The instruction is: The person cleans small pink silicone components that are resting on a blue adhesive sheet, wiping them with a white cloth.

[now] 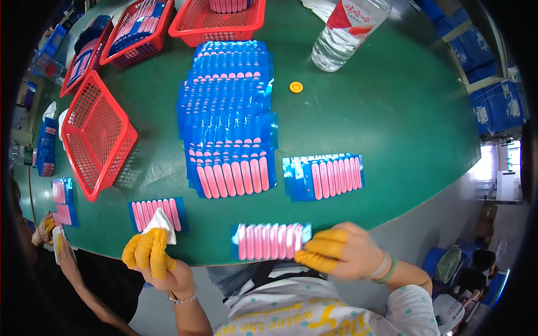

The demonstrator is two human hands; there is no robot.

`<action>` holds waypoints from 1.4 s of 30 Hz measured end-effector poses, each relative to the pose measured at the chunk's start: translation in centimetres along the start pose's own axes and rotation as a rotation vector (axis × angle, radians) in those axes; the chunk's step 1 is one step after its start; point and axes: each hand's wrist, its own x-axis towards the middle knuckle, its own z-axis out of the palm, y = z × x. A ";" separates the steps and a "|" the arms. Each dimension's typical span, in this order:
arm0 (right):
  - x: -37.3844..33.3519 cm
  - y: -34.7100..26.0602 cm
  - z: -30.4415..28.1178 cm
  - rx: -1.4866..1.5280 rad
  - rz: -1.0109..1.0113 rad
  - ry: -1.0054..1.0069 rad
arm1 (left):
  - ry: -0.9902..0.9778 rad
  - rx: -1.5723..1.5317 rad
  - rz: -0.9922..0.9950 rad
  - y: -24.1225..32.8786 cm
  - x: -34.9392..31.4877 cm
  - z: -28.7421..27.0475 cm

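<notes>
My left hand (154,259), its fingers in yellow finger covers, pinches a folded white cloth (162,219). The cloth's tip lies over a blue sheet with pink round-ended strips (147,211) on the table. At the table's front edge, my right hand (339,250), in similar yellow covers, closes on the right end of a second strip sheet (269,242). Its fingertips hide that corner, and the hand is slightly blurred. Beyond it lies a small overlapping pile of strip sheets (336,178). A long overlapping stack of such sheets (230,129) runs away from me in the middle.
Red plastic baskets stand at the far left, one tilted (101,137), another at the back (216,31). A clear bottle (347,33) and a yellow cap (296,87) are on the green table (381,123). A co-worker's hand (66,257) works at the left edge.
</notes>
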 end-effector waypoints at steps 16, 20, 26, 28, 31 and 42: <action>-2.9 5.0 -5.0 -0.306 0.467 0.096 | -0.043 0.113 0.053 0.7 0.8 0.1; 1.6 5.0 -4.1 -0.126 0.471 0.039 | -0.057 0.133 0.052 0.2 0.4 0.0; 3.7 7.0 -3.1 -0.068 0.342 -0.160 | -0.069 0.193 0.025 0.0 0.2 0.3; 3.8 7.3 -2.8 -0.058 0.331 -0.157 | -0.070 0.225 0.002 0.0 0.1 0.2; 3.7 7.4 -2.5 -0.038 0.352 -0.139 | -0.052 0.152 0.019 0.4 0.7 0.2; -2.0 8.1 -4.5 0.674 0.801 0.569 | -0.141 -0.548 -0.040 5.0 1.7 -1.8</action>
